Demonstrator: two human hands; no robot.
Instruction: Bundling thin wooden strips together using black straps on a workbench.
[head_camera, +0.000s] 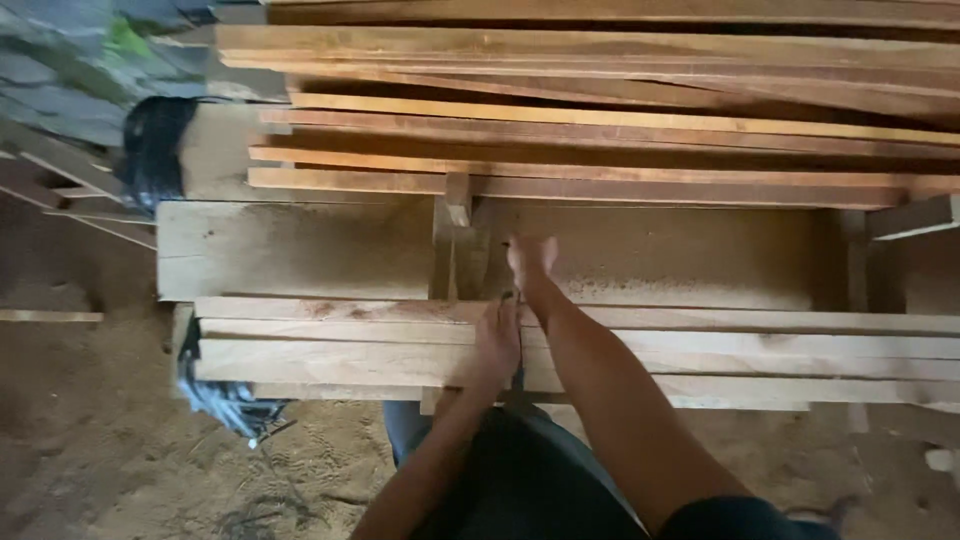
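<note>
A wide pale plank (290, 250) lies across a workbench, with several narrower planks (330, 345) stacked along the near edge. My left hand (497, 345) rests on those near planks, fingers curled over a small dark object whose kind I cannot make out. My right hand (530, 262) reaches farther in and presses on the sawdust-covered bench surface (680, 270), next to a small upright wooden block (455, 250). Whether the right hand grips anything is unclear because of blur.
A thick stack of reddish long boards (600, 120) fills the back. A black bundle (155, 150) sits at the left end of the bench. Dark strapping (225, 400) hangs below the left edge. Sawdust covers the floor (90, 430).
</note>
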